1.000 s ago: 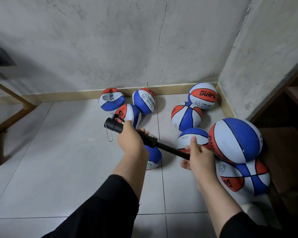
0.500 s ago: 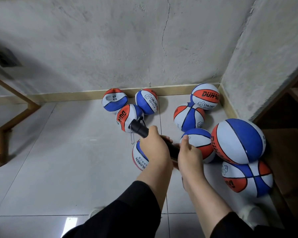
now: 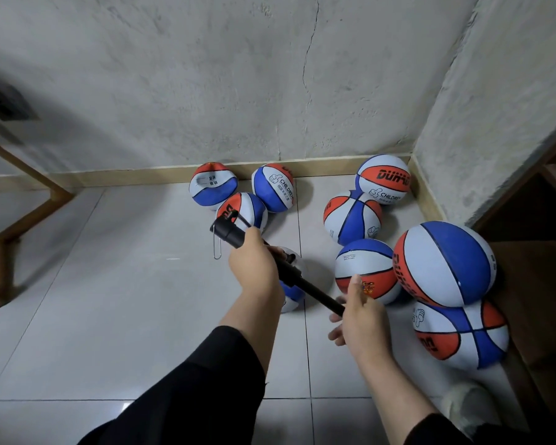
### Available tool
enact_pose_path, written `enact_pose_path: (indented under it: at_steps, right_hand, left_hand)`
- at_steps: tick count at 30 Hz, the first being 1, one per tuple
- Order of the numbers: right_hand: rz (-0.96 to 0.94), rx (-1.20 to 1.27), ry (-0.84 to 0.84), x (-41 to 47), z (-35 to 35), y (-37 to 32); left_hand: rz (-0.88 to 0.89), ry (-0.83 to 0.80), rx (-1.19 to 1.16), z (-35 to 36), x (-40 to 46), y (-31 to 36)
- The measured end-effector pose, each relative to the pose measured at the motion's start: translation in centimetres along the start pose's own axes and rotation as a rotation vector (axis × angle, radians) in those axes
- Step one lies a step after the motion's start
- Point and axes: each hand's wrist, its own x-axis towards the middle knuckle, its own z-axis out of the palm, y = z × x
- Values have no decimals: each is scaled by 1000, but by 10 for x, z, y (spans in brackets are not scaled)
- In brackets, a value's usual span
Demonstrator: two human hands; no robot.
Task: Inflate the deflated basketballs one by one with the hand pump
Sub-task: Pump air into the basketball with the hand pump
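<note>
1. Left hand [image 3: 254,264]: fingers wrapped around the handle end of the black hand pump [image 3: 270,261], held above the floor with the handle pointing up and to the left.
2. Hand pump: a thick black handle section at upper left and a thinner black shaft running down to the right, drawn out between the 2 hands; a thin wire loop [image 3: 217,250] hangs from the handle end.
3. Right hand [image 3: 361,316]: grasps the lower end of the shaft, thumb raised along it; the other fingers curl underneath and are only partly visible.
4. Large inflated basketball [image 3: 446,263]: blue, white and orange, resting on top of a second ball [image 3: 463,335] at the right, beside a wooden shelf unit [image 3: 546,252].
5. Smaller ball [image 3: 365,269]: just left of the large ball and touching it, directly beyond the right thumb.
6. Ball under the pump [image 3: 294,292]: largely hidden by the left hand and the shaft; its condition cannot be judged.
7. Remaining balls: 3 [image 3: 244,195] clustered near the skirting board at centre, 2 [image 3: 363,203] in the corner at right.
8. Setting: pale tiled floor [image 3: 109,300], rough grey wall [image 3: 238,75], a wooden frame [image 3: 16,200] at the left edge.
9. Black sleeves [image 3: 199,396] cover both forearms up to the wrists.
</note>
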Motion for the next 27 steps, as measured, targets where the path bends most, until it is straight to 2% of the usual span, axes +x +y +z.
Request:
enact_pose_path:
  at_steps: [4,9,17,19,23,27]
  right_hand:
    - [-43,-34,-49,-10,10,-22]
    - [-22,-68,-10,-8,20,-29]
    - [-41,21,-74,-12,18,-21]
    - [-57,41,-122,-14,16,-14]
    - [-154,75,-335,-10,12,-2]
    - [-153,141,-356,-9,6,2]
  left_hand:
    - [-10,-35,37,5,-7,-9]
    - [5,-47,117,5,-27,-27]
    - [-45,-15,14,4,-15,-11]
    - [-24,16,6,3,-3,-3]
    - [16,17,30,1,13,10]
    - [0,8,16,0,15,12]
